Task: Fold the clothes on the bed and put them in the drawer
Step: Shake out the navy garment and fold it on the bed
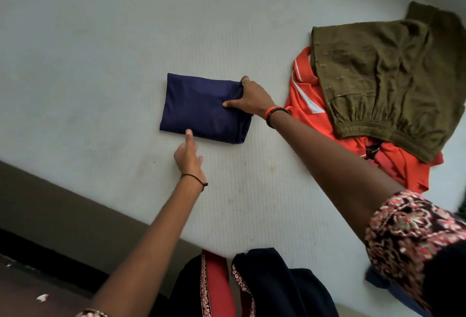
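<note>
A navy blue garment (199, 106), folded into a neat rectangle, lies in the middle of the white bed (100, 51). My right hand (252, 98) grips its right edge, thumb on top and fingers curled round the fold. My left hand (189, 155) reaches in from below with its fingers straight, one fingertip touching the garment's near edge. To the right lies an unfolded olive green garment (393, 74) with an elastic waistband, spread over a crumpled orange-red shirt (310, 104).
The bed's near edge runs diagonally from lower left to bottom centre, with a brown bed frame (63, 210) and dark floor below it. My own dark and red clothing (252, 284) hangs at the bottom. A bit of blue fabric (380, 281) shows at the lower right.
</note>
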The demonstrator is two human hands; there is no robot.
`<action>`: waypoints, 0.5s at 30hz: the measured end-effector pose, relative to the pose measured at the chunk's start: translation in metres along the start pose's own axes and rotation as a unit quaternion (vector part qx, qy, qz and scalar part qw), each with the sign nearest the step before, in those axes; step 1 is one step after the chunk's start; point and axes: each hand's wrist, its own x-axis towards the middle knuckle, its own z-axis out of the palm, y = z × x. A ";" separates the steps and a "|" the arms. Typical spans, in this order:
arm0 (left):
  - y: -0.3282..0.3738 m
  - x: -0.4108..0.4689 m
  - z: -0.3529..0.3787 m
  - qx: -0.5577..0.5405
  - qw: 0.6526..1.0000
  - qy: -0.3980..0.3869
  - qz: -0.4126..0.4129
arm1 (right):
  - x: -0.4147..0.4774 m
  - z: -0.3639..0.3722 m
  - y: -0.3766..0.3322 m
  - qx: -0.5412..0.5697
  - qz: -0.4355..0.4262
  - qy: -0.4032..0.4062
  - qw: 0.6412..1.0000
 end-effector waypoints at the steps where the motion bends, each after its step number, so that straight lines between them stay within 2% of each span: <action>1: -0.004 -0.004 0.008 -0.017 1.000 -0.008 0.010 | 0.000 0.002 0.000 0.019 0.002 -0.001 1.000; 4: -0.002 -0.009 0.033 -0.112 0.992 0.006 0.052 | -0.003 0.007 0.003 0.096 0.024 0.006 0.995; 7: 0.001 -0.002 0.048 -0.176 0.980 -0.048 0.077 | -0.009 0.015 0.007 0.191 0.047 0.012 0.980; 12: 0.019 0.003 0.050 -0.115 0.977 -0.168 0.061 | -0.026 0.028 0.017 0.326 0.099 0.011 0.940; 15: 0.028 -0.014 0.045 -0.069 0.976 -0.205 0.037 | -0.043 0.039 0.032 0.416 0.143 -0.011 0.898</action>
